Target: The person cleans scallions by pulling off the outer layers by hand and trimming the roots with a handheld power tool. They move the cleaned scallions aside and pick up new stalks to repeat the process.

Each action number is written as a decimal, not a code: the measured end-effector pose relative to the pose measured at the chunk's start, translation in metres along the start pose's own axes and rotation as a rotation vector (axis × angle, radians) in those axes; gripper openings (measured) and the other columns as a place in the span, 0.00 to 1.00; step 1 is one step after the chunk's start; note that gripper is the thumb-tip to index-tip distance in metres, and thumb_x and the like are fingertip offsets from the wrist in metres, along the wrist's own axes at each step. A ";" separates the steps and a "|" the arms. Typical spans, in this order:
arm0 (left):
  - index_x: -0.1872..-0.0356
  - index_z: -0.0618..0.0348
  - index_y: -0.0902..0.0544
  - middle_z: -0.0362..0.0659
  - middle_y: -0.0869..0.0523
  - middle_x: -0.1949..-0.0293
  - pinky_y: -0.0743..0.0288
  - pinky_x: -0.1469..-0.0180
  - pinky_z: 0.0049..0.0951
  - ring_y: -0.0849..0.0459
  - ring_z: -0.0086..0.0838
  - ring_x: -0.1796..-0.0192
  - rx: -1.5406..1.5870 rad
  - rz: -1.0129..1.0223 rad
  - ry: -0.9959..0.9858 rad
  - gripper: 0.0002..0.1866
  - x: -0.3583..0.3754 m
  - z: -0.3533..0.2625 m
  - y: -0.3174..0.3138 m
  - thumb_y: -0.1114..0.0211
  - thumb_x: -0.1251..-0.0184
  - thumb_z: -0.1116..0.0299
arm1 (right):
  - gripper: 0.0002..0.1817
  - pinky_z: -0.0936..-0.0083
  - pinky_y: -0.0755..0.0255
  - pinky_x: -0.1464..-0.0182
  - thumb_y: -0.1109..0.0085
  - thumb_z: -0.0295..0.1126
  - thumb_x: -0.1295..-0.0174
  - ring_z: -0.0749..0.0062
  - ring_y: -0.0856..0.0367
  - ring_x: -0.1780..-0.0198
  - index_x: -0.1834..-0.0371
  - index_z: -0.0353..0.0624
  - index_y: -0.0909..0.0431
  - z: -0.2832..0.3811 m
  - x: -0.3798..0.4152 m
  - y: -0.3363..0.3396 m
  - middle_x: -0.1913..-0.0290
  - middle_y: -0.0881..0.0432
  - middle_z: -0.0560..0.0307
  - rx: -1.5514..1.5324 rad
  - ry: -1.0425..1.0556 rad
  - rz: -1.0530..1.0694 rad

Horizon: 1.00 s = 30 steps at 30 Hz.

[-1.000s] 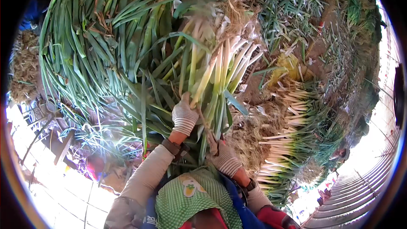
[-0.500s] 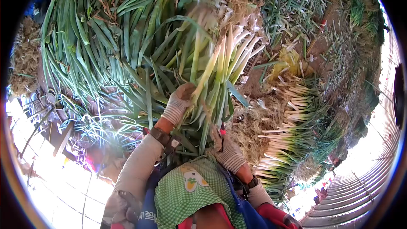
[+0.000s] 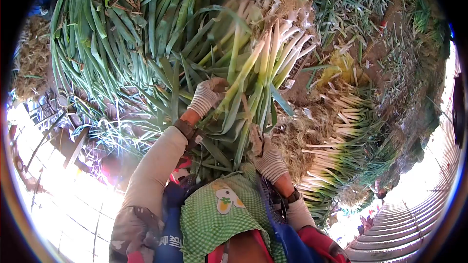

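Note:
My left hand [image 3: 208,96], in a striped knit glove, has its fingers curled at the lower part of a thick green onion stalk [image 3: 246,70]. That stalk lies on a loose bunch of green onions [image 3: 273,70], white ends pointing up and right, leaves toward my lap. My right hand [image 3: 268,158], gloved too, is closed near the leaves at the apron's edge. A thin brownish strip [image 3: 247,109] runs up from its fingers; what it is I cannot make out. The palm sides of both hands are hidden.
A large heap of green onions [image 3: 126,34] spreads at upper left. To the right lies a row of green onions [image 3: 336,148] with pale stems and tangled roots. Trimmed leaves [image 3: 336,9] litter the ground beyond. A green checked apron [image 3: 214,219] covers my lap.
Both hands have shifted only slightly within the view. The left hand's fingers sit a little higher along the stalk. The bunch and the surroundings have slid slightly right in the view.

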State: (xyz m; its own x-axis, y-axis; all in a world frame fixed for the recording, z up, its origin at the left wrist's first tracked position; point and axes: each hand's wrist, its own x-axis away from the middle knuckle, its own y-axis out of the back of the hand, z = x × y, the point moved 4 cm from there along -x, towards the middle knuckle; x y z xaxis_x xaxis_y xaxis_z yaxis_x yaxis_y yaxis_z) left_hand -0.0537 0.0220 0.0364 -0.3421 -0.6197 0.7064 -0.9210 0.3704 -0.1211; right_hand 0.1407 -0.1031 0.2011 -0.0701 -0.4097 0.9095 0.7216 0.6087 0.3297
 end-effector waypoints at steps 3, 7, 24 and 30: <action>0.55 0.65 0.21 0.39 0.16 0.63 0.22 0.61 0.23 0.19 0.22 0.63 0.231 -0.053 0.259 0.15 0.006 0.003 -0.001 0.39 0.44 0.87 | 0.33 0.60 0.24 0.60 0.33 0.42 0.46 0.48 0.19 0.65 0.43 0.33 0.35 -0.005 -0.008 -0.022 0.64 0.19 0.41 0.011 -0.006 0.001; 0.56 0.65 0.22 0.40 0.17 0.68 0.23 0.64 0.26 0.19 0.25 0.67 0.110 -0.141 0.154 0.14 -0.011 0.056 -0.032 0.44 0.43 0.89 | 0.30 0.68 0.27 0.69 0.34 0.40 0.45 0.64 0.27 0.75 0.46 0.34 0.34 -0.036 -0.007 -0.040 0.71 0.23 0.49 0.045 0.033 0.017; 0.48 0.67 0.24 0.43 0.17 0.59 0.21 0.56 0.23 0.18 0.25 0.59 0.094 0.329 0.159 0.19 -0.055 -0.007 -0.022 0.36 0.43 0.84 | 0.38 0.56 0.26 0.65 0.36 0.46 0.44 0.42 0.19 0.65 0.39 0.32 0.41 -0.020 0.007 0.004 0.68 0.19 0.36 0.146 -0.166 0.121; 0.48 0.61 0.21 0.37 0.16 0.65 0.24 0.60 0.23 0.22 0.21 0.65 -0.196 0.403 -0.006 0.29 -0.035 -0.037 -0.035 0.23 0.53 0.65 | 0.35 0.54 0.27 0.63 0.35 0.46 0.45 0.39 0.19 0.62 0.44 0.33 0.37 -0.031 0.016 0.013 0.65 0.19 0.34 -0.001 -0.205 -0.072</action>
State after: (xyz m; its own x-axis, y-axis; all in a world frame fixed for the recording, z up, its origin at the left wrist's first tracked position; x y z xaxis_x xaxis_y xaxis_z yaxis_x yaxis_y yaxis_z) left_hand -0.0023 0.0563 0.0420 -0.6676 -0.4030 0.6260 -0.6617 0.7066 -0.2508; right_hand 0.1705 -0.1232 0.2119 -0.2601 -0.3050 0.9162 0.7104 0.5821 0.3955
